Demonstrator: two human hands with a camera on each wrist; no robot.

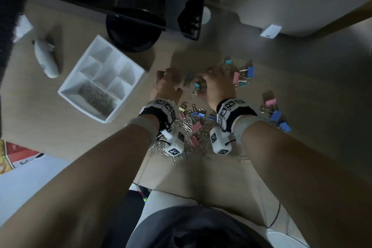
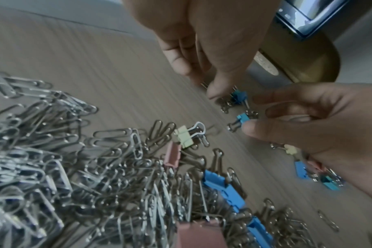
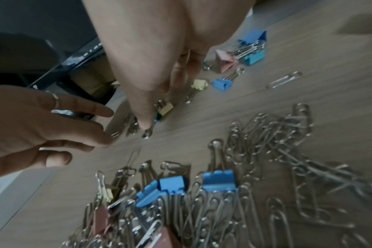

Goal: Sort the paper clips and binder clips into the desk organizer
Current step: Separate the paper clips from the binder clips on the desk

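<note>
My left hand hovers open with straight, spread fingers, its fingertips down on the desk beside a small dark blue binder clip. Just to its right, my right hand pinches a small light blue binder clip between thumb and fingers, low over the wood. A loose heap of silver paper clips mixed with pink, blue and yellow binder clips lies under my wrists. The white desk organizer stands to the left, with paper clips in its large near compartment and its other compartments bare.
More binder clips lie scattered to the right and further ones at the near right. A black monitor on a round base stands behind the organizer. A white elongated object lies far left. The desk edge runs close to my body.
</note>
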